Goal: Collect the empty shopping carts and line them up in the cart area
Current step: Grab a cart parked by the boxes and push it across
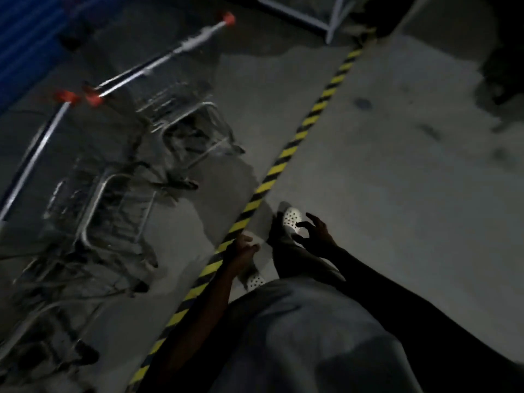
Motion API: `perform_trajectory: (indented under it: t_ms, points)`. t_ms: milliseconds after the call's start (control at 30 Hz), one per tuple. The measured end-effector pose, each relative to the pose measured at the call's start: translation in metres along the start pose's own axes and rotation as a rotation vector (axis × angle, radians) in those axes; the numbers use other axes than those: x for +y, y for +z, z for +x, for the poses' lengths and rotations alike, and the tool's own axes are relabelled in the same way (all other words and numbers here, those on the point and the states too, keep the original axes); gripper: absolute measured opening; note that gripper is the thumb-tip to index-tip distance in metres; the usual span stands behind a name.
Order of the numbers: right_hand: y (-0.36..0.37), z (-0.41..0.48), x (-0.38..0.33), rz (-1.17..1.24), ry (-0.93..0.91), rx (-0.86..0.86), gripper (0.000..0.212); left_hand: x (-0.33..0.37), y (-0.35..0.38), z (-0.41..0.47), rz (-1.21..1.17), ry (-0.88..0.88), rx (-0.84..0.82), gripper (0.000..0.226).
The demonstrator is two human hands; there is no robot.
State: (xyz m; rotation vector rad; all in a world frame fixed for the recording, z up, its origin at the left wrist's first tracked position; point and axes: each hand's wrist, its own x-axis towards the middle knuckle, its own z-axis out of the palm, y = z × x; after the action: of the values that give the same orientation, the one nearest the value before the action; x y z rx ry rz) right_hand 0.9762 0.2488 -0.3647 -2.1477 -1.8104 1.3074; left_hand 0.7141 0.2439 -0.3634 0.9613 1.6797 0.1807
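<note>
Near shopping cart [96, 205] and far shopping cart [195, 131] stand close together, left of the striped floor tape [309, 114]. Left hand [245, 248]: loosely curled, empty. Right hand [313, 231]: fingers spread, empty. Both hands are clear of the carts.

The shopping carts [184, 129] on the left are wire metal with a dull sheen. Their handle bars [170, 55] are glossy metal with red plastic end caps [228, 18]. The floor [397, 165] is matt, patchy concrete and the striped tape [312, 112] looks smooth. The near clogs [292, 219] are white perforated plastic.
</note>
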Motion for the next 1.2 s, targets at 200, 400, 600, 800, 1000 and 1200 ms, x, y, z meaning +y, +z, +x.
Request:
perform_trajectory:
  t_ms: [200, 400, 600, 800, 1000, 1200]
  points:
    - [-0.013, -0.147, 0.095, 0.354, 0.385, 0.228, 0.044, 0.027, 0.116, -0.046, 0.227, 0.154, -0.259, 0.021]
    - [0.016, -0.272, 0.178, 0.671, 0.569, 0.418, 0.039, 0.056, 0.230, -0.111, 0.299, 0.202, -0.521, 0.008]
    - [0.023, -0.380, 0.283, 0.857, 0.632, 0.530, 0.032, 0.051, 0.357, -0.180, 0.457, 0.212, -0.552, 0.003]
    - [0.032, -0.512, 0.391, 0.977, 0.708, 0.676, 0.028, 0.039, 0.519, -0.270, 0.670, 0.233, -0.748, 0.005]
    - [0.056, -0.621, 0.444, 1.364, 0.885, 1.118, 0.024, 0.056, 0.661, -0.369, 0.841, 0.451, -0.901, 0.004]
    - [0.090, -0.703, 0.496, 1.649, 1.013, 1.409, 0.020, 0.015, 0.792, -0.451, 1.028, 0.426, -1.033, 0.008]
